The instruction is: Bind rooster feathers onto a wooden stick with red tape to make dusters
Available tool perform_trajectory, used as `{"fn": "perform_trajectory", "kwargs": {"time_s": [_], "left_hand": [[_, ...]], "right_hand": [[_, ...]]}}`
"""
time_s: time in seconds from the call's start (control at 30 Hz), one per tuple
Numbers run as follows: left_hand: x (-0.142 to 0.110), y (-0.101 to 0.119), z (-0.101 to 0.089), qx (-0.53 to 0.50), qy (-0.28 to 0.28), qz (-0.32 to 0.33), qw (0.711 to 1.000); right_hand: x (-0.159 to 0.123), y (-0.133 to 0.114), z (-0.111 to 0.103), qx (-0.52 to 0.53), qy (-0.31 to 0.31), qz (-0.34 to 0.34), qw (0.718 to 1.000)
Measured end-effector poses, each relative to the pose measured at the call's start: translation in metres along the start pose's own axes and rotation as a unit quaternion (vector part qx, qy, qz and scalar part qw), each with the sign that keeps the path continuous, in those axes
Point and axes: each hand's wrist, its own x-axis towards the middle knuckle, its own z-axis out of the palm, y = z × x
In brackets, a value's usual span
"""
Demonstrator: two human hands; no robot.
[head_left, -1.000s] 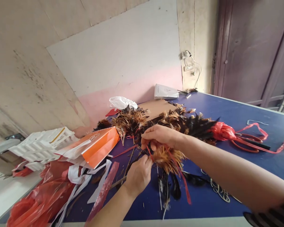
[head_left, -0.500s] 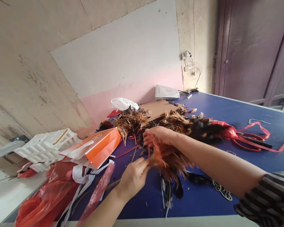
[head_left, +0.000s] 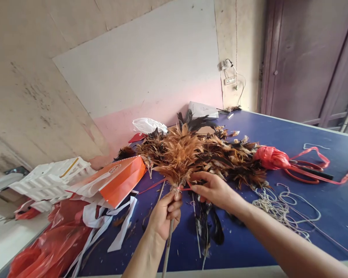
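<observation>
My left hand (head_left: 165,214) is closed around the thin stick (head_left: 168,247) of a feather duster, just under its feathers. The duster's brown and black feathers (head_left: 182,150) point away from me, and the stick slants down toward me. A narrow pink string (head_left: 186,189) runs from the binding at the base of the feathers. My right hand (head_left: 213,191) pinches that string just right of the binding. Loose black feathers (head_left: 217,227) lie on the table below my right hand.
Heaped feathers (head_left: 240,162) cover the middle of the blue table (head_left: 278,131). To the right are a red plastic bundle (head_left: 272,157) and tangled string (head_left: 269,206). At left are an orange paper bag (head_left: 124,181), red plastic (head_left: 60,235), white strips (head_left: 124,227) and white racks (head_left: 52,177).
The feathers, blurred and pointing down to the right before, now point away from me. My right hand has moved lower and to the right, drawing the pink string sideways.
</observation>
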Motion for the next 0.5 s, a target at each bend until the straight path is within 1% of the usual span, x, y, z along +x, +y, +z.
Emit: {"fn": "perform_trajectory", "kwargs": {"time_s": [0.07,0.13,0.23,0.37,0.5], "left_hand": [[0.002,-0.004,0.0,-0.027,0.004,-0.007,1.0],[0.003,-0.006,-0.002,-0.043,0.013,-0.013,0.999],[0.004,-0.005,-0.008,-0.036,0.027,-0.006,0.999],[0.007,-0.01,-0.018,0.048,0.045,0.048,0.997],[0.012,-0.017,-0.023,0.131,0.072,0.095,0.984]], "right_hand": [[0.003,0.013,0.013,-0.019,-0.032,-0.021,0.999],[0.005,0.019,0.022,-0.059,-0.056,-0.039,0.996],[0.005,0.02,0.026,-0.12,-0.043,-0.068,0.989],[0.003,0.017,0.027,-0.115,-0.024,-0.091,0.989],[-0.001,0.019,0.031,-0.108,-0.017,-0.095,0.989]]}}
